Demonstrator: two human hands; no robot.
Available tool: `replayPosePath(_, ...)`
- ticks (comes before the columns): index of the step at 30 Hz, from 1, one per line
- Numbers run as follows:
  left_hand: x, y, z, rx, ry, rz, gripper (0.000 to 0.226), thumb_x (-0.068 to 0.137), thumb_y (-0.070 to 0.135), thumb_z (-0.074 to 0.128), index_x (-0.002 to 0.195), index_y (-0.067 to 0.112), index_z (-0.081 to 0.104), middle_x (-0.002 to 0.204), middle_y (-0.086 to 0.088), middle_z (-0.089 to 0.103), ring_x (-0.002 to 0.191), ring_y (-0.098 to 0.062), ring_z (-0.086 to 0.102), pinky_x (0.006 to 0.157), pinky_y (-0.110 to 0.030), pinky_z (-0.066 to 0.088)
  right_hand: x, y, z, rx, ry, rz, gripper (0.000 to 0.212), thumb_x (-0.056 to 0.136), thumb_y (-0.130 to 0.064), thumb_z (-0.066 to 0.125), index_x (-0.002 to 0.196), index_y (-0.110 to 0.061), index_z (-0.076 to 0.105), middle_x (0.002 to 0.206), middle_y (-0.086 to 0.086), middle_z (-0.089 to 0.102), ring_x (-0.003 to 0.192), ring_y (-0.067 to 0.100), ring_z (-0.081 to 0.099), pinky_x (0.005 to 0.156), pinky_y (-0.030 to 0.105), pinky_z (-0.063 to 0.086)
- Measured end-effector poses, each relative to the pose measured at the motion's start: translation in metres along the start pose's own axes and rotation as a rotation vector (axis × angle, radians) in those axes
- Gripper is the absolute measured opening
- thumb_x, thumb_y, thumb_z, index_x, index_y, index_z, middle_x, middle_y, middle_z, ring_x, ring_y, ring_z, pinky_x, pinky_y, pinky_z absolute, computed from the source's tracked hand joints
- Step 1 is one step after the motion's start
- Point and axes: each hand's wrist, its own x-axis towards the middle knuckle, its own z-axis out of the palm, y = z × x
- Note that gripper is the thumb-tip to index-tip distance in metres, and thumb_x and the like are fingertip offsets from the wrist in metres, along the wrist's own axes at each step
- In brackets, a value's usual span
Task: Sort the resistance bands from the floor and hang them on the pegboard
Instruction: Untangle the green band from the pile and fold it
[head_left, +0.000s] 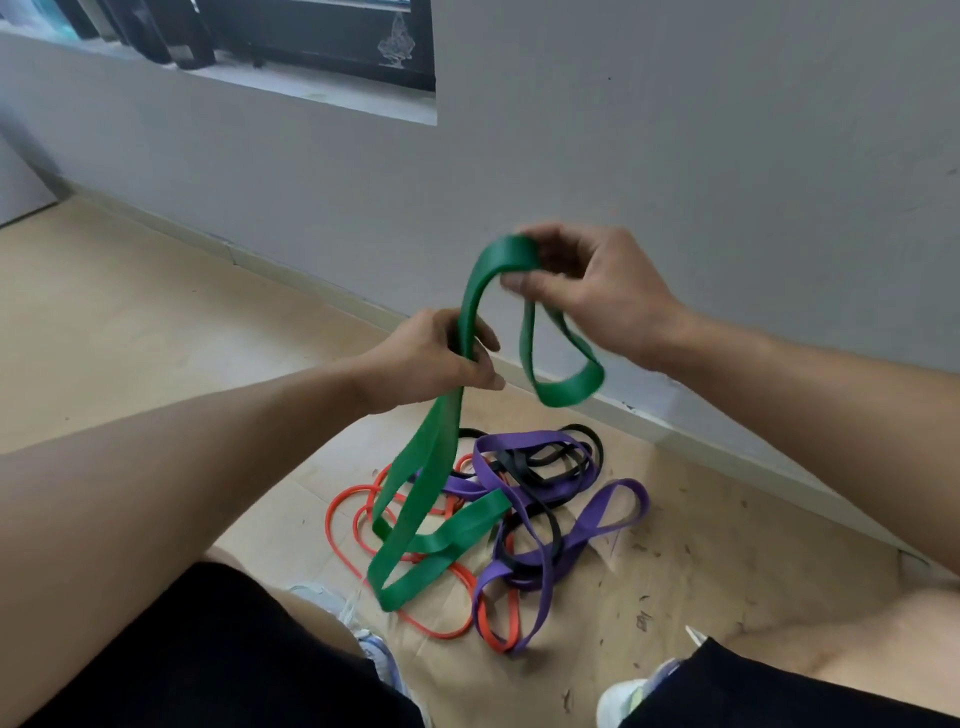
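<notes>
Both arms reach forward, left grip (447, 353) and right grip (587, 291) curled closed.

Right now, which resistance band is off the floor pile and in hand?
The wide green rubber band: both the left hand and right hand grip it. The purple, black and orange-red ones lie tangled on the floor.

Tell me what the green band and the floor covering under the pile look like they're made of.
Green band: likely matte rubber or latex; it bends into limp, smooth flat loops from both hands. Floor covering: looks like brown cardboard or kraft paper, dull, with a visible seam and scuffs.
</notes>
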Motion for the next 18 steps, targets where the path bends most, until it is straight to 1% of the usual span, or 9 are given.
replayPosePath(2,0.002,-0.003,0.003,-0.029,0.049,-0.014,0.027,0.080,0.020,0.085,0.100,0.014,0.068,0.093,-0.009,0.073,0.088,-0.019,0.068,0.082,-0.033,0.053,0.009,-0.007,-0.011,0.194,0.157,-0.037,0.027,0.086,-0.013,0.080,0.109,-0.017,0.069,0.103,0.000,0.076,0.103,0.018,0.074,0.096,0.029,0.058)
replayPosePath(4,0.007,-0.007,0.002,-0.010,0.117,-0.026,0.018,0.084,0.021,0.080,0.096,0.016,0.067,0.095,-0.005,0.070,0.091,-0.020,0.067,0.081,-0.032,0.052,0.014,-0.005,-0.024,0.279,0.264,-0.041,0.023,0.083,-0.016,0.079,0.105,-0.019,0.070,0.103,0.004,0.076,0.108,0.032,0.073,0.100,0.040,0.058)
replayPosePath(7,0.012,-0.014,-0.004,-0.022,0.168,-0.078,0.018,0.084,0.015,0.080,0.096,0.014,0.067,0.098,-0.006,0.075,0.097,-0.025,0.071,0.083,-0.033,0.056,0.015,0.017,-0.043,0.238,0.275,0.028,0.018,0.086,-0.015,0.078,0.101,-0.021,0.071,0.103,0.007,0.076,0.108,0.034,0.073,0.104,0.047,0.055)
replayPosePath(9,0.011,-0.016,-0.010,-0.033,0.145,-0.108,0.025,0.079,0.015,0.085,0.099,0.011,0.070,0.095,-0.003,0.078,0.096,-0.023,0.074,0.089,-0.035,0.058,0.012,0.038,-0.058,0.186,0.193,0.149,0.017,0.090,-0.007,0.076,0.102,-0.018,0.071,0.103,0.007,0.073,0.106,0.028,0.070,0.110,0.048,0.050)
replayPosePath(12,0.005,-0.012,-0.021,-0.038,0.134,-0.072,0.034,0.073,0.021,0.091,0.102,0.015,0.074,0.094,0.000,0.080,0.094,-0.019,0.075,0.095,-0.039,0.058,-0.003,0.069,-0.084,0.007,-0.081,0.425,0.019,0.091,-0.002,0.072,0.107,-0.013,0.070,0.113,0.010,0.072,0.114,0.025,0.067,0.114,0.043,0.046)
replayPosePath(13,0.002,-0.009,-0.024,-0.041,0.135,-0.043,0.043,0.071,0.023,0.091,0.108,0.018,0.072,0.095,0.001,0.080,0.091,-0.016,0.075,0.093,-0.038,0.058,-0.010,0.079,-0.090,-0.119,-0.188,0.498,0.020,0.092,-0.005,0.072,0.110,-0.014,0.070,0.116,0.011,0.072,0.117,0.027,0.066,0.111,0.041,0.046)
replayPosePath(15,-0.002,0.000,-0.025,-0.016,0.126,0.016,0.063,0.067,0.028,0.093,0.123,0.026,0.064,0.096,0.003,0.078,0.082,-0.007,0.074,0.082,-0.029,0.058,-0.021,0.091,-0.090,-0.353,-0.370,0.608,0.023,0.092,-0.013,0.074,0.114,-0.017,0.068,0.116,0.009,0.072,0.117,0.028,0.064,0.103,0.038,0.046)
replayPosePath(16,-0.004,0.005,-0.024,0.034,0.115,0.049,0.069,0.066,0.030,0.093,0.126,0.028,0.061,0.095,0.004,0.077,0.078,-0.005,0.072,0.076,-0.025,0.056,-0.024,0.095,-0.084,-0.434,-0.432,0.644,0.026,0.092,-0.016,0.075,0.117,-0.016,0.067,0.117,0.008,0.071,0.116,0.027,0.064,0.103,0.039,0.046)
replayPosePath(18,-0.006,0.015,-0.021,0.126,0.052,0.106,0.074,0.065,0.028,0.094,0.130,0.030,0.058,0.094,0.003,0.072,0.078,-0.010,0.070,0.071,-0.028,0.055,-0.025,0.094,-0.067,-0.580,-0.537,0.687,0.036,0.092,-0.020,0.076,0.125,-0.013,0.062,0.122,0.005,0.067,0.116,0.025,0.062,0.105,0.038,0.047)
